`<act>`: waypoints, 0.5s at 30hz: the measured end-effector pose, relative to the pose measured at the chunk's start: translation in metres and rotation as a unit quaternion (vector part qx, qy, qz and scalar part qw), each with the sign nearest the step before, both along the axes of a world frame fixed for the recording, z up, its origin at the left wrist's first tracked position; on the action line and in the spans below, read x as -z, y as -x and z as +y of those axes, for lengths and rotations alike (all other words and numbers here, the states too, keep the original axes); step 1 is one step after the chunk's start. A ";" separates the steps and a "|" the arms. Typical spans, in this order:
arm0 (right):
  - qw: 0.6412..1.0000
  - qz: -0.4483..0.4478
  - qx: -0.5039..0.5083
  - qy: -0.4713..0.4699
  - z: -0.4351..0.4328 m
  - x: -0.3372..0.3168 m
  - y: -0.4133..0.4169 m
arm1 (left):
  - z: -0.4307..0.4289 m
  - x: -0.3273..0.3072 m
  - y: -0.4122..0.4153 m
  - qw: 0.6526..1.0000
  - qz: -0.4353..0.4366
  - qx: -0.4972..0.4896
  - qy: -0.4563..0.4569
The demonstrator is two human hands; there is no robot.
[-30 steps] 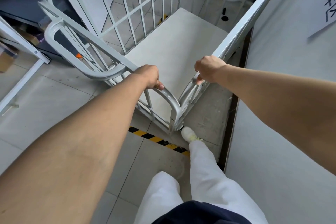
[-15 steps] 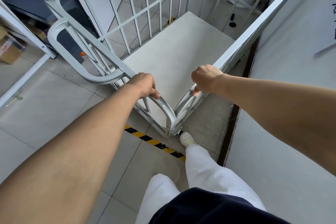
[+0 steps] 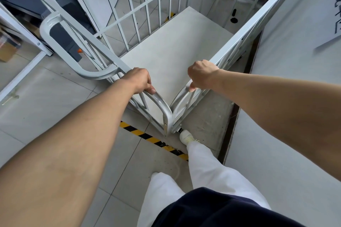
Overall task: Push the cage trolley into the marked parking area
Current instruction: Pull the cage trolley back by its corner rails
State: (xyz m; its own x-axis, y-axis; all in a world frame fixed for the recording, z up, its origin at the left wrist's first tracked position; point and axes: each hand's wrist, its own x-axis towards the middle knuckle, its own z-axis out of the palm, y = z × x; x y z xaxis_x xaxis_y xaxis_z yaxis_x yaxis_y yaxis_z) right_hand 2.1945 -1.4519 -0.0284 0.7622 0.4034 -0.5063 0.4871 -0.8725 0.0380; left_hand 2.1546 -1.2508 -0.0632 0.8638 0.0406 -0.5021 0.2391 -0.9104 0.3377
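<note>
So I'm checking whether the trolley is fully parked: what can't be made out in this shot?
All in the head view:
- Cage trolley wheels: hidden under its platform and bars.
- Striped floor tape: its right end is covered by the leg.
- Trolley's far end: cut off by the top edge.
- Wall sign: cut off by the right edge.
- Left hand and right hand: fingers wrap out of sight.

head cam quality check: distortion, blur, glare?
Head view: strong wide-angle distortion, the forearms balloon near the edges and the trolley rails bow. Sharp at both the left hand and right hand, no motion blur. Soft even light, faint shadows, mild sheen on the rail bend only.
</note>
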 end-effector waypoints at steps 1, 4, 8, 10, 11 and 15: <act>1.000 0.000 0.000 -0.002 0.000 0.001 0.000 | 0.000 0.000 0.000 1.000 -0.001 0.000 -0.001; 1.000 -0.001 0.009 -0.006 -0.001 0.001 0.000 | 0.000 -0.001 0.001 1.000 -0.005 0.000 -0.002; 0.999 -0.006 0.030 -0.014 -0.002 0.004 0.002 | 0.000 -0.001 0.001 1.000 -0.005 0.002 -0.001; 0.999 -0.008 0.039 -0.020 -0.003 0.005 0.003 | 0.000 -0.001 0.001 1.000 -0.006 0.007 -0.003; 0.999 -0.008 0.042 -0.024 -0.003 0.005 0.003 | 0.000 -0.002 0.001 1.000 -0.007 0.008 -0.003; 0.997 -0.009 0.061 -0.043 -0.005 0.009 0.005 | 0.000 -0.001 0.000 1.000 -0.001 0.013 -0.008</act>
State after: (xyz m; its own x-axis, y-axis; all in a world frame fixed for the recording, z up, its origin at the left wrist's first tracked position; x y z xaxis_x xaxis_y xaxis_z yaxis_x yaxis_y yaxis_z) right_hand 2.1898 -1.4567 -0.0373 0.8168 0.3484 -0.4599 0.3766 -0.9258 -0.0325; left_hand 2.1541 -1.2511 -0.0619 0.8657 0.0264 -0.4999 0.2150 -0.9214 0.3237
